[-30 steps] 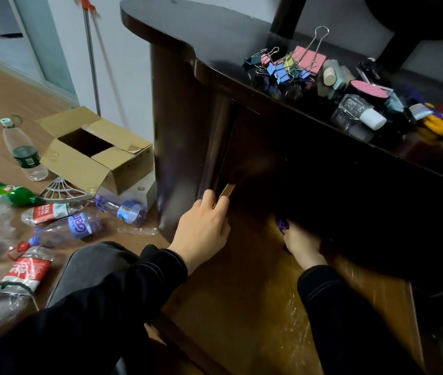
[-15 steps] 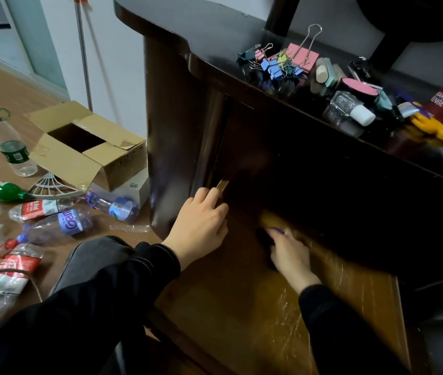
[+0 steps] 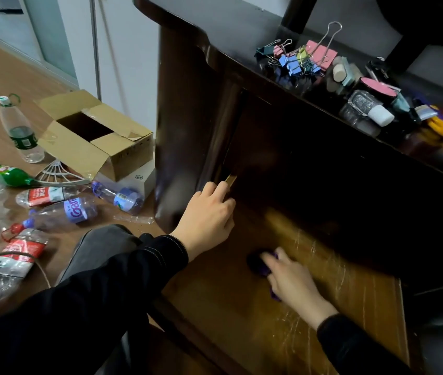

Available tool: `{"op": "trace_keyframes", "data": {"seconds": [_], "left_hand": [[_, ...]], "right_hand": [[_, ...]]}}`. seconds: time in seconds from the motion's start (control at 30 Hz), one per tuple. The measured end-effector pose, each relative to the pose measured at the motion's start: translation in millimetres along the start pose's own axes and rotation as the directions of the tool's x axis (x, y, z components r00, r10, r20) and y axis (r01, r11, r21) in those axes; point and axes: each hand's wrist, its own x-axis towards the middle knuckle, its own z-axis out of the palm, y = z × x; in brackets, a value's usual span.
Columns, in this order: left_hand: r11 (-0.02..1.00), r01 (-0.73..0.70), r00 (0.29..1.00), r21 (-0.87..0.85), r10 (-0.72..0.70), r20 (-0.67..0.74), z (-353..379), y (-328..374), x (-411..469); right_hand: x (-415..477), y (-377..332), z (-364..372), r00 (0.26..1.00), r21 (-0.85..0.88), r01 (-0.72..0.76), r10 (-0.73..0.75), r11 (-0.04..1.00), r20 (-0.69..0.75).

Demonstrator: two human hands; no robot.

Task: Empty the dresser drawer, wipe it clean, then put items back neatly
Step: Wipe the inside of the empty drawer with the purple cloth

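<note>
Head view: my right hand (image 3: 293,280) presses the purple cloth (image 3: 265,267) flat on the drawer (image 3: 215,315) floor, lower centre; unwiped wood runs lower right. Left hand (image 3: 209,215) curls around the drawer's side, steadying.

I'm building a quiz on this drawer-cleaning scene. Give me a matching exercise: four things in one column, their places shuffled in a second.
Things:
1. binder clips
2. purple cloth
3. cardboard box
4. left hand

Places:
A. on the floor beside the dresser
B. on the drawer's left edge
C. on the dresser top
D. under the right hand, on the drawer bottom

Pairs: 1-C, 2-D, 3-A, 4-B
</note>
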Motion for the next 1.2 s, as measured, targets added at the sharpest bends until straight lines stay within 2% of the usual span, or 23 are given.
{"op": "trace_keyframes", "data": {"seconds": [0.1, 0.23, 0.3, 0.37, 0.43, 0.5, 0.57, 0.63, 0.7, 0.8, 0.9, 1.03, 1.1, 1.13, 1.2], "left_hand": [[1.0, 0.001, 1.0, -0.003, -0.001, 0.009, -2, 0, -2], [1.0, -0.005, 1.0, -0.021, 0.006, 0.014, -5, -1, -4], [1.0, -0.009, 1.0, -0.027, 0.009, 0.0, -4, -1, -5], [0.999, -0.004, 1.0, -0.042, 0.003, -0.019, -3, -1, -4], [0.999, -0.005, 1.0, -0.035, 0.004, -0.025, -2, 0, -1], [1.0, -0.011, 1.0, -0.025, 0.01, -0.014, -2, 0, 1], [0.999, -0.01, 1.0, -0.032, 0.01, -0.005, -2, 0, 1], [0.999, -0.004, 1.0, -0.037, 0.004, 0.002, -3, 0, 0], [1.0, -0.013, 1.0, -0.023, 0.013, 0.01, -4, -1, -1], [1.0, -0.025, 0.999, -0.011, 0.025, 0.03, -5, 0, -1], [1.0, -0.007, 0.999, 0.028, 0.006, 0.045, -8, 2, 0], [0.999, -0.017, 0.998, 0.049, 0.014, 0.063, -19, 4, -5], [0.993, -0.115, 0.988, 0.009, 0.114, 0.104, -21, 20, -7], [0.987, -0.154, 0.972, -0.033, 0.158, 0.173, -20, 31, -7], [0.984, -0.113, 0.89, -0.137, 0.162, 0.425, -16, 53, -4]], "right_hand": [[37, 12, -19, 0.985, 0.031, -0.159, 0.16, 0.987, -0.066], [57, 10, -39, 0.987, 0.0, -0.152, 0.152, 0.988, -0.05], [39, 0, -36, 0.997, -0.014, -0.081, 0.081, 0.997, -0.018], [10, -13, -23, 0.997, 0.0, 0.069, -0.069, 0.998, 0.042], [-13, -20, -11, 0.964, 0.009, 0.215, -0.214, 0.976, 0.155], [-16, -18, -5, 0.942, 0.0, 0.268, -0.262, 0.963, 0.212], [4, -9, -7, 0.972, -0.014, 0.191, -0.187, 0.982, 0.14], [36, 4, -15, 0.999, 0.003, 0.028, -0.028, 1.0, 0.03], [63, 13, -28, 0.995, 0.022, -0.091, 0.092, 0.996, -0.039], [71, 8, -34, 0.992, 0.015, -0.115, 0.115, 0.993, -0.043], [39, -8, -29, 0.999, -0.015, -0.04, 0.041, 0.999, 0.018], [-25, -24, -16, 0.978, 0.034, 0.149, -0.152, 0.988, 0.14], [-41, -26, -10, 0.972, 0.088, 0.141, -0.155, 0.986, 0.176], [-40, -24, -10, 0.978, 0.098, 0.121, -0.136, 0.988, 0.159], [-27, -17, -12, 0.99, 0.111, 0.055, -0.068, 0.992, 0.121]]}}
